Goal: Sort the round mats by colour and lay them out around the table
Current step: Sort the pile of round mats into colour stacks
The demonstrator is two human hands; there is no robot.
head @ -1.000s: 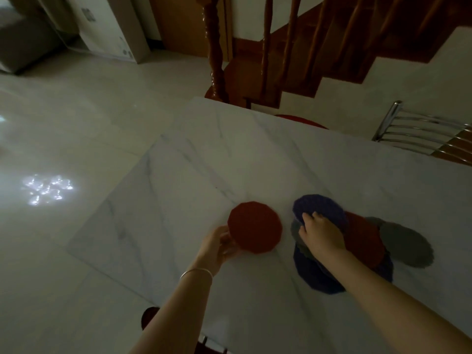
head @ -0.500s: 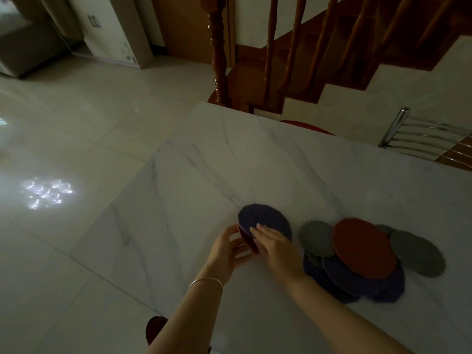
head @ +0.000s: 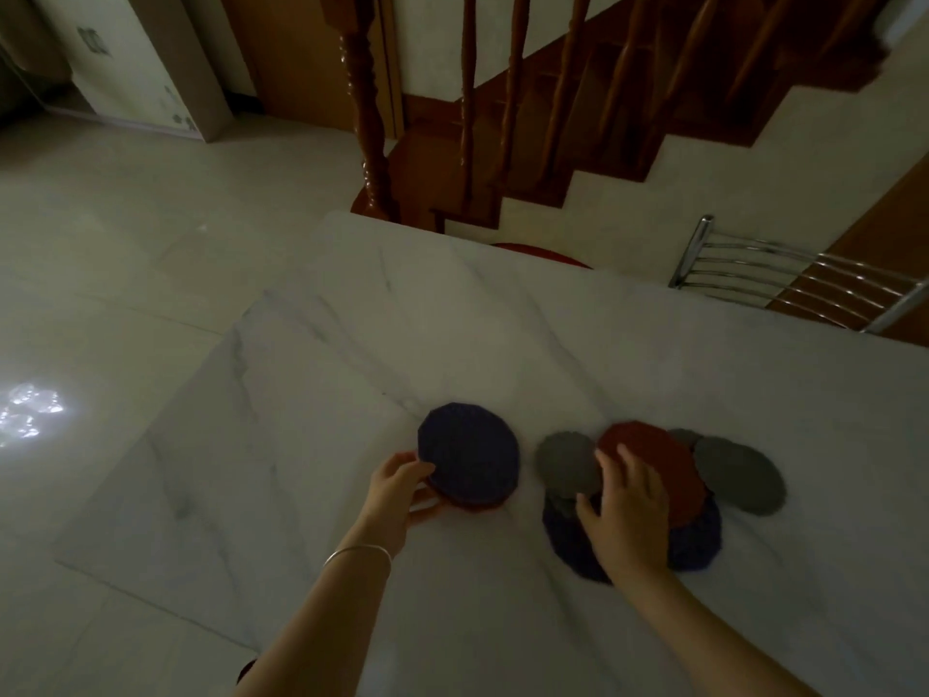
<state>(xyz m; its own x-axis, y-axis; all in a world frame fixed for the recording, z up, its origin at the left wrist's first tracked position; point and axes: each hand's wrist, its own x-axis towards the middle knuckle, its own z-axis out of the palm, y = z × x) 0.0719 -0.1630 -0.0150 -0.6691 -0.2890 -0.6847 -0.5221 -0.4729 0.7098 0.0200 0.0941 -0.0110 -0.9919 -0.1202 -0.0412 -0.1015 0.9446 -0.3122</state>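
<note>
Beside the overlapping pile of mats [head: 653,500] on the tabletop [head: 352,384], the left hand [head: 397,490] pinches a blue mat [head: 470,460] stacked on a red one, while the right hand [head: 628,510] rests spread, grasping nothing, on the pile's red mat [head: 658,460]; they look light and floppy, best lifted by the rim.

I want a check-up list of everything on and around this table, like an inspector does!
Surface: white marble table, mostly bare.
Job's things: blue mat stacked on a red one in the left hand; loose pile of a red mat, grey mats and blue mats under the right hand.
Clutter: nothing seen.
Grippers: left hand pinches the small stack; right hand open, fingers spread on the pile.
Cables: nothing seen.
Surroundings: metal chair, wooden staircase, tiled floor.
</note>
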